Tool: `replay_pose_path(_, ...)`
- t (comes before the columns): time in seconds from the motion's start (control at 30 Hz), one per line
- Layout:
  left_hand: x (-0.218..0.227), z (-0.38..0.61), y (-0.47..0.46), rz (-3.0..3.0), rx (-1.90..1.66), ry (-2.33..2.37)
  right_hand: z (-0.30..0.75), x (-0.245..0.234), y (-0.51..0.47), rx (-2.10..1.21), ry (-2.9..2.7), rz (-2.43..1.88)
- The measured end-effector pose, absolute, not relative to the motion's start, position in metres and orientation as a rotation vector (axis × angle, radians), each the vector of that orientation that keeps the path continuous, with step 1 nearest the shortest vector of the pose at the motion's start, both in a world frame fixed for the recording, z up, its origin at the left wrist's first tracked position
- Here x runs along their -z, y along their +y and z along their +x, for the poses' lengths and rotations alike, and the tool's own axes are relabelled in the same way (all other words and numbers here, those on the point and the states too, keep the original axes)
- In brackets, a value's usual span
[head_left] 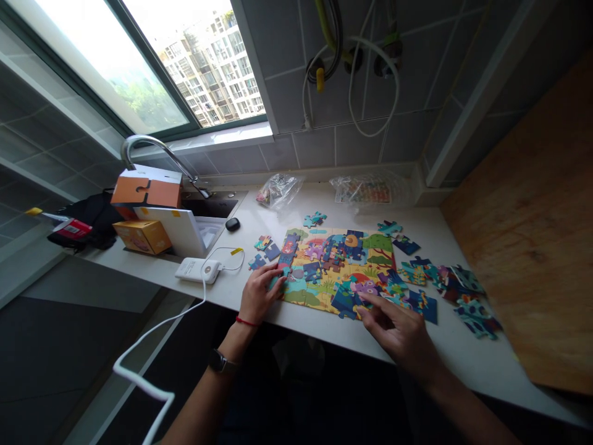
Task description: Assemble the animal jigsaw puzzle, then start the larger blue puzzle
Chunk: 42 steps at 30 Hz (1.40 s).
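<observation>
A colourful jigsaw puzzle (336,262), partly put together, lies on a white counter (417,352). My left hand (260,290) rests at its left edge with the fingers curled on a teal piece (277,279). My right hand (397,327) hovers at the puzzle's lower right corner, fingers stretched out, the tips touching pieces near a dark blue piece (343,300). Several loose pieces (447,284) lie scattered to the right, and a few more (263,250) sit to the left and above the puzzle.
Two clear plastic bags (278,188) lie by the tiled back wall. A white power bank (198,270) with a cable, an orange box (147,190), a yellow box (141,237) and a tap (157,151) stand at left. A wooden board (532,235) leans at right.
</observation>
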<state>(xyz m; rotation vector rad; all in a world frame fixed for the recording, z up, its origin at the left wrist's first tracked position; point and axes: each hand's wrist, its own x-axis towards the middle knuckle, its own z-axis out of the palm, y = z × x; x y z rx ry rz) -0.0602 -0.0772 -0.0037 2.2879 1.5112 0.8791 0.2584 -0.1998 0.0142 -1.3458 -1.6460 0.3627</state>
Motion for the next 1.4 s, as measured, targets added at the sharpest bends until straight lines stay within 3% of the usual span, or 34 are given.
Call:
replay_pose_path(0.5,0.012,-0.059,-0.090,2.390,-1.057,1.476,0.251,-0.021,-0.202,-0.312,-1.682,-1.519)
replay_pose_path(1.07,0.017,-0.065,-0.090,2.356,-1.128,1.360,0.301,-0.029,-0.241,0.164,-1.308,-1.989)
replay_pose_path(1.4,0.015,-0.064,-0.092,2.301,-1.143,1.351,0.325,-0.050,-0.256,0.033,-1.589,-2.330)
